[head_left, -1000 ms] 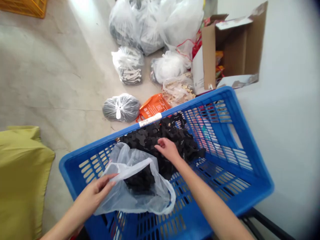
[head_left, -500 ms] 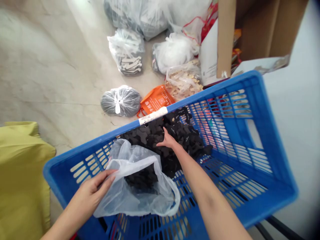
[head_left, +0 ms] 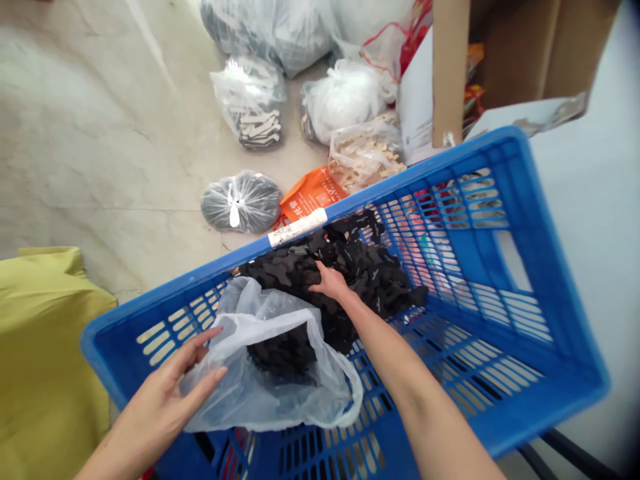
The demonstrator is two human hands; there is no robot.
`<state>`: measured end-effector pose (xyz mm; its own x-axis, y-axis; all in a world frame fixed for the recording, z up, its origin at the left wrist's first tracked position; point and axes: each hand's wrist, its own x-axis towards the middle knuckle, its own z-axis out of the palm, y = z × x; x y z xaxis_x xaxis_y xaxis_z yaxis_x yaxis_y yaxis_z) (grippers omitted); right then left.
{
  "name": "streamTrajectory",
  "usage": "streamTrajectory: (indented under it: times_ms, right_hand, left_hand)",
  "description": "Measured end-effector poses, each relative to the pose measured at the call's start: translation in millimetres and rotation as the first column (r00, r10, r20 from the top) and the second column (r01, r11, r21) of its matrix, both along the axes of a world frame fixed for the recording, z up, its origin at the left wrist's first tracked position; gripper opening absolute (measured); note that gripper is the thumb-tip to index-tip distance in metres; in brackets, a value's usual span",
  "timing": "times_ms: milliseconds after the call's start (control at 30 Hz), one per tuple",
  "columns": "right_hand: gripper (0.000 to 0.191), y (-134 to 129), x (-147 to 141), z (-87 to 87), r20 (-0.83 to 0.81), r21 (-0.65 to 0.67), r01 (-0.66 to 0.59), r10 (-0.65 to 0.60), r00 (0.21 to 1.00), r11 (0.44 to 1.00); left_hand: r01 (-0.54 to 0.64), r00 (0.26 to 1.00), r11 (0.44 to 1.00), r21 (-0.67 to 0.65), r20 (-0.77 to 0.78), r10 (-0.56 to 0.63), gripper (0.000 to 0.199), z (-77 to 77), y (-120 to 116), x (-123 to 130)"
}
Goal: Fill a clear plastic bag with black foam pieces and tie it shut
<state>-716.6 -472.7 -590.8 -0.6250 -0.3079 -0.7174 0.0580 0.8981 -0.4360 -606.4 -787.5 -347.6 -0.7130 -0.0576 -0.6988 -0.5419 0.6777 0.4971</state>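
Note:
A translucent white plastic bag [head_left: 280, 407] lies with its mouth open inside a blue plastic crate [head_left: 560, 320]. Dark flat pieces [head_left: 283, 357] show within the bag. My left hand [head_left: 183, 380] is at the bag's left edge, thumb and fingers spread apart, gripping nothing. My right hand [head_left: 333, 281] reaches over the heap of black cut pieces [head_left: 385, 273] along the crate's far side. Its thumb and a finger are apart on the pieces; the other fingers are hidden from view.
Beyond the crate, several filled plastic bags [head_left: 257, 107] rest on the floor, with an orange bag [head_left: 310, 193] close to the rim. A cardboard box [head_left: 450, 73] stands at the upper right. Yellow-green cloth [head_left: 45, 353] is at the left; a white wall [head_left: 600, 200] borders the right.
My left hand has loosened from the bag's edge, its fingers now spread. My right hand has shifted slightly left and lower over the black pieces.

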Motion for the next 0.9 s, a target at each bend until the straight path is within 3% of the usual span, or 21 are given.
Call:
streamTrajectory:
  times_ms: [100, 200, 267, 333, 367, 433, 500, 567, 633, 700, 767, 833, 900]
  right_hand:
    - [0.083, 6, 5, 10.3, -0.048, 0.022, 0.057, -0.056, 0.997, 0.998]
    - [0.085, 28, -1, 29.1, -0.117, 0.047, 0.147, -0.141, 0.983, 0.988]
    - [0.083, 48, -10, 48.5, -0.176, -0.010, 0.247, -0.245, 0.954, 0.969]
    - [0.081, 70, -19, 74.6, -0.230, -0.107, 0.358, -0.373, 0.899, 0.928]
    - [0.081, 80, -21, 90.3, -0.254, -0.159, 0.401, -0.430, 0.867, 0.902]
    - [0.082, 94, -19, 126.2, -0.294, -0.250, 0.466, -0.525, 0.799, 0.849]
    - [0.082, 100, -8, 166.2, -0.293, -0.347, 0.526, -0.622, 0.726, 0.777]
    - [0.080, 97, 14, 205.6, -0.231, -0.419, 0.600, -0.719, 0.656, 0.682]
    - [0.076, 87, 42, 237.1, -0.159, -0.437, 0.677, -0.791, 0.591, 0.593]
    - [0.073, 71, 73, 253.8, -0.141, -0.412, 0.723, -0.823, 0.550, 0.554]
    - [0.068, 52, 100, 253.1, -0.138, -0.384, 0.716, -0.803, 0.580, 0.583]
    - [0.065, 25, 121, 237.1, -0.115, -0.358, 0.651, -0.724, 0.680, 0.669]
    - [0.065, -8, 133, 211.7, -0.081, -0.286, 0.549, -0.590, 0.803, 0.786]
  left_hand:
    - [0.087, 0.980, 0.980, -0.179, -0.164, -0.117, 0.077, 4.3, -5, 15]
    - [0.123, 0.985, 0.975, -0.185, -0.099, -0.143, 0.068, 4.2, -6, 27]
    - [0.048, 0.999, 0.993, -0.105, 0.030, -0.046, 0.053, 2.5, 0, 28]
    - [-0.149, 0.983, 0.989, -0.007, 0.104, 0.148, 0.044, 1.1, 13, 21]
    - [-0.286, 0.954, 0.957, 0.054, 0.112, 0.278, 0.044, 0.9, 21, 16]
    - [-0.571, 0.821, 0.799, 0.188, 0.146, 0.552, 0.046, 0.9, 38, 3]
    - [-0.775, 0.627, 0.568, 0.279, 0.224, 0.746, 0.050, 1.1, 53, -10]
    - [-0.868, 0.470, 0.377, 0.322, 0.293, 0.832, 0.054, 1.3, 62, -21]
    - [-0.894, 0.397, 0.278, 0.351, 0.336, 0.854, 0.054, 1.1, 66, -31]
    - [-0.883, 0.418, 0.275, 0.382, 0.368, 0.831, 0.052, 0.7, 64, -38]
    - [-0.849, 0.496, 0.335, 0.409, 0.398, 0.772, 0.050, 0.9, 60, -44]
    - [-0.811, 0.567, 0.394, 0.431, 0.419, 0.709, 0.052, 3.2, 54, -47]
    - [-0.741, 0.666, 0.504, 0.442, 0.391, 0.636, 0.051, 8.6, 49, -47]
